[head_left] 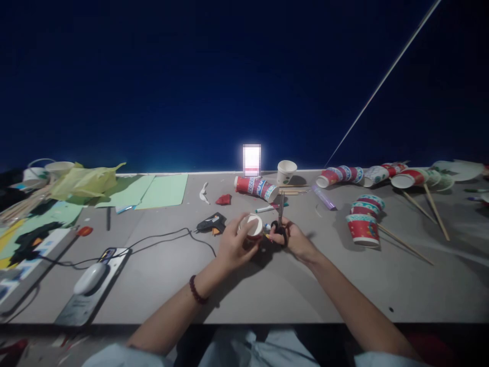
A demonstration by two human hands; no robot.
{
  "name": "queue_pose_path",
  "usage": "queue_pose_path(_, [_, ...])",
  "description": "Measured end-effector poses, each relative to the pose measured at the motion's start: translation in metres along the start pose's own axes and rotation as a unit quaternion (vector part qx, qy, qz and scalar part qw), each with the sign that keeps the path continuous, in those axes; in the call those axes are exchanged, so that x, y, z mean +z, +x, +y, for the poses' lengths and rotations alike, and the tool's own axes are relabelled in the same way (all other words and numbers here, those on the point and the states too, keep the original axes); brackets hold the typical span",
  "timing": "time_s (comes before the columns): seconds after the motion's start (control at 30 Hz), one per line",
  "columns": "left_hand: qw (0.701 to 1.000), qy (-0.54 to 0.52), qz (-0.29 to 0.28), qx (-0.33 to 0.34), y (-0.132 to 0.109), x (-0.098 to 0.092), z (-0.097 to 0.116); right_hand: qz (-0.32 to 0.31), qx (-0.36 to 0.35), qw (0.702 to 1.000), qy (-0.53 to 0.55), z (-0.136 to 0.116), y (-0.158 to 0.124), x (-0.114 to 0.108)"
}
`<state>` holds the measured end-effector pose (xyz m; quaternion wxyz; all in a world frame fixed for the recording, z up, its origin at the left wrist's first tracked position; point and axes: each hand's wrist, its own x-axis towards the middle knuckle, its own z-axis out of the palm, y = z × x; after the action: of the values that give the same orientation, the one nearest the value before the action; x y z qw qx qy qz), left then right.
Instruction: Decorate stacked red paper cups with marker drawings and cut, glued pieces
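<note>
In my left hand point(231, 250) is a paper cup point(255, 225); its round white end faces up, and a little red shows at its side. The fingers wrap around the cup. My right hand point(297, 242) grips black-handled scissors point(281, 213) by their loops, with the blades pointing up and away from me. They stand just right of the cup, apart from it. Whether the blades are parted I cannot tell. Beyond the hands lie a marker point(266, 208) and a red stack of patterned paper cups point(255, 188).
Left of my hands lies a glue gun point(212, 223) with its cord trailing to a power strip point(42, 265). A phone point(82, 300) bears a white case point(90, 278). Green paper point(164, 192) lies behind. At right are cup stacks point(362, 224) with sticks point(407, 244). A white cup point(286, 172) stands behind.
</note>
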<state>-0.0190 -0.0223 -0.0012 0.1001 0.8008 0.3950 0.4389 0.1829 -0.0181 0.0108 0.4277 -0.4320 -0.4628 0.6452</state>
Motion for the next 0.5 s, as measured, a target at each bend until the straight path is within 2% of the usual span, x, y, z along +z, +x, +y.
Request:
queue_pose_path(0.2, [0.996, -0.084, -0.026, -0.01, -0.001, -0.001, 0.002, -0.046, -0.002, 0.999, -0.003, 0.0, -0.003, -0.001])
queue_pose_path(0.4, [0.996, -0.073, -0.047, -0.004, -0.001, -0.007, 0.005, -0.103, 0.011, 0.994, -0.03, -0.008, -0.011, 0.003])
queue_pose_path(0.5, [0.993, -0.085, -0.081, 0.015, 0.002, -0.008, 0.007, -0.115, 0.02, 0.992, -0.046, -0.01, -0.012, 0.003])
